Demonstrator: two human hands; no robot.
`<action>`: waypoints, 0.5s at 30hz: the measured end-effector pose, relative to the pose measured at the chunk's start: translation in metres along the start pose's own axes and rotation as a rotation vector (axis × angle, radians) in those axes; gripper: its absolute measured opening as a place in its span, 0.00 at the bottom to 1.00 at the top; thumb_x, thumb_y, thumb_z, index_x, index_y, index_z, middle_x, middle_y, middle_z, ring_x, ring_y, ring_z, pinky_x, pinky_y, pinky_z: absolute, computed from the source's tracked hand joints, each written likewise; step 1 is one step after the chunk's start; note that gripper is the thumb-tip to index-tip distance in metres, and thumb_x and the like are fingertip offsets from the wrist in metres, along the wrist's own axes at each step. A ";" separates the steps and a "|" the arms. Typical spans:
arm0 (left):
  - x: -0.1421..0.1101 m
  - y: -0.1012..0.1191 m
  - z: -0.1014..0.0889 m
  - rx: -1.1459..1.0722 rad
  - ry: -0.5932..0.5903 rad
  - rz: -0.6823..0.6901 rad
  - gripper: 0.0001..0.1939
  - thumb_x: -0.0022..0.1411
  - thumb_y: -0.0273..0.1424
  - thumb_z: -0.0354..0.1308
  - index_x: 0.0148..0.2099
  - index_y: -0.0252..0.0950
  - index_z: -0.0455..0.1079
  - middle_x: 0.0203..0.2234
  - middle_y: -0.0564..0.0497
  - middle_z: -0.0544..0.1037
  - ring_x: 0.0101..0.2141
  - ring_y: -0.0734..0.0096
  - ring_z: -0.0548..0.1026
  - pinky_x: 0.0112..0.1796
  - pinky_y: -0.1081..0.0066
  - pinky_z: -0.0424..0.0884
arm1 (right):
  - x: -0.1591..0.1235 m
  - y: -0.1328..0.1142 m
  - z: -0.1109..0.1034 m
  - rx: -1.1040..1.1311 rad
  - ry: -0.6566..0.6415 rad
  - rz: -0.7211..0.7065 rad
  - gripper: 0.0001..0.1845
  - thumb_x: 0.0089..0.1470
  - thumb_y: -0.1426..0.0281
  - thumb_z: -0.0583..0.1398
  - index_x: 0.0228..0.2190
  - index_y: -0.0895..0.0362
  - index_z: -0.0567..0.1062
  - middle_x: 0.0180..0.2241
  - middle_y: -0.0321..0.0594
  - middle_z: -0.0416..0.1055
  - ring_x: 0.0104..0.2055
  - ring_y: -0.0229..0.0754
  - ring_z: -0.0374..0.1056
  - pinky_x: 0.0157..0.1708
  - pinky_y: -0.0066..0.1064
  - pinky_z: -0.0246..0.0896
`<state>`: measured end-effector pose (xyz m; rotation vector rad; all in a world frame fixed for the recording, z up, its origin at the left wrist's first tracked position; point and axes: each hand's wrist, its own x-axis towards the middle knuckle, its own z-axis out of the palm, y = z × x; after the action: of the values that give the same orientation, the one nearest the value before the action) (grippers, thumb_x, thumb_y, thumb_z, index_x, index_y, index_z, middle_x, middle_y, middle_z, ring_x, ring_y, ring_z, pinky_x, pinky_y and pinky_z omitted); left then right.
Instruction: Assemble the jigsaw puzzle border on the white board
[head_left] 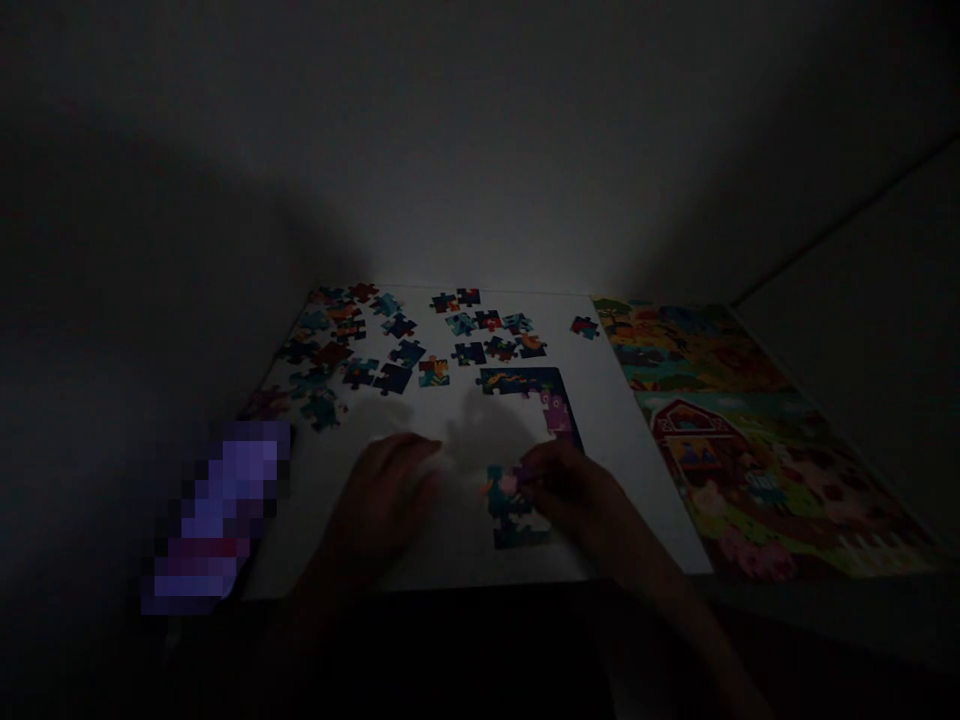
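- Dim room, head view: white rectangular board [622, 470] lit against a dark wall, holding no box or tray that I can make out.
- Multicoloured cardboard jigsaw pieces [397, 350] lie scattered across its far half; one sits apart near the right edge.
- Dark blue assembled puzzle section [525, 380] forms a bent strip with pink at its end.
- Right hand [577, 495] has its fingers pinched on a small pink-and-teal jigsaw piece [510, 485], just beside a lower assembled cluster [517, 525].
- Left hand [382, 495] rests on the board, fingers loose, gripping nothing.
- Colourful farm picture with a red barn [750, 440] lies right of the board; whether it is a box lid or poster is unclear.
- Pixelated purple patch [217, 520] hides whatever lies left of the board.
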<state>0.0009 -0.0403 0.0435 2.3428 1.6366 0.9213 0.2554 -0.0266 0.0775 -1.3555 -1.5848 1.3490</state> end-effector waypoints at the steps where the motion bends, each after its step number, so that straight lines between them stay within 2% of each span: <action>1: -0.010 0.011 0.003 -0.039 -0.044 0.032 0.16 0.67 0.33 0.50 0.55 0.42 0.67 0.47 0.47 0.74 0.48 0.62 0.72 0.48 0.63 0.70 | -0.011 0.001 0.013 -0.045 -0.047 0.008 0.07 0.56 0.67 0.61 0.38 0.53 0.72 0.33 0.36 0.75 0.33 0.39 0.73 0.31 0.30 0.68; 2: -0.018 0.021 0.006 -0.061 -0.081 0.055 0.17 0.67 0.33 0.52 0.57 0.42 0.65 0.47 0.47 0.74 0.48 0.62 0.71 0.48 0.62 0.70 | -0.019 0.002 0.023 -0.097 -0.069 -0.011 0.07 0.57 0.68 0.59 0.39 0.52 0.72 0.33 0.36 0.75 0.34 0.40 0.73 0.32 0.31 0.68; 4: -0.030 0.033 0.013 -0.048 -0.139 0.094 0.22 0.65 0.34 0.56 0.60 0.41 0.62 0.49 0.45 0.73 0.50 0.59 0.70 0.50 0.59 0.69 | -0.029 0.009 0.033 -0.219 -0.021 -0.107 0.09 0.58 0.70 0.58 0.42 0.51 0.73 0.38 0.39 0.75 0.38 0.42 0.74 0.36 0.34 0.70; 6: -0.034 0.038 0.017 -0.007 -0.178 0.116 0.28 0.61 0.37 0.60 0.61 0.39 0.60 0.51 0.43 0.72 0.51 0.55 0.68 0.51 0.56 0.67 | -0.034 0.016 0.028 -0.332 0.103 -0.212 0.13 0.58 0.72 0.57 0.45 0.51 0.72 0.44 0.43 0.73 0.43 0.45 0.73 0.40 0.37 0.70; 8: -0.032 0.039 0.018 0.017 -0.207 0.123 0.31 0.58 0.38 0.64 0.61 0.38 0.60 0.53 0.42 0.71 0.52 0.53 0.67 0.52 0.53 0.66 | -0.037 0.024 0.016 -0.425 0.247 -0.270 0.15 0.59 0.73 0.56 0.47 0.51 0.71 0.47 0.45 0.71 0.45 0.45 0.72 0.40 0.37 0.71; 11: -0.026 0.039 0.016 0.014 -0.256 0.103 0.27 0.57 0.36 0.64 0.58 0.40 0.64 0.52 0.44 0.71 0.52 0.53 0.67 0.52 0.54 0.65 | -0.044 0.035 0.000 -0.546 0.362 -0.338 0.12 0.59 0.72 0.56 0.44 0.51 0.72 0.42 0.44 0.72 0.43 0.46 0.71 0.40 0.38 0.70; 13: -0.025 0.040 0.015 0.017 -0.276 0.087 0.23 0.58 0.35 0.63 0.56 0.41 0.66 0.52 0.45 0.71 0.52 0.54 0.67 0.52 0.54 0.64 | -0.048 0.043 -0.004 -0.636 0.374 -0.402 0.10 0.60 0.72 0.56 0.42 0.51 0.73 0.40 0.43 0.73 0.43 0.47 0.70 0.41 0.40 0.68; 15: -0.025 0.041 0.015 0.029 -0.277 0.085 0.24 0.60 0.35 0.62 0.58 0.41 0.65 0.53 0.44 0.70 0.53 0.54 0.66 0.53 0.54 0.64 | -0.052 0.051 -0.002 -0.709 0.365 -0.460 0.09 0.59 0.72 0.57 0.42 0.51 0.73 0.41 0.43 0.73 0.44 0.47 0.69 0.42 0.42 0.67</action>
<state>0.0365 -0.0757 0.0389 2.4448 1.4608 0.5570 0.2857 -0.0783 0.0367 -1.3832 -2.0232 0.2388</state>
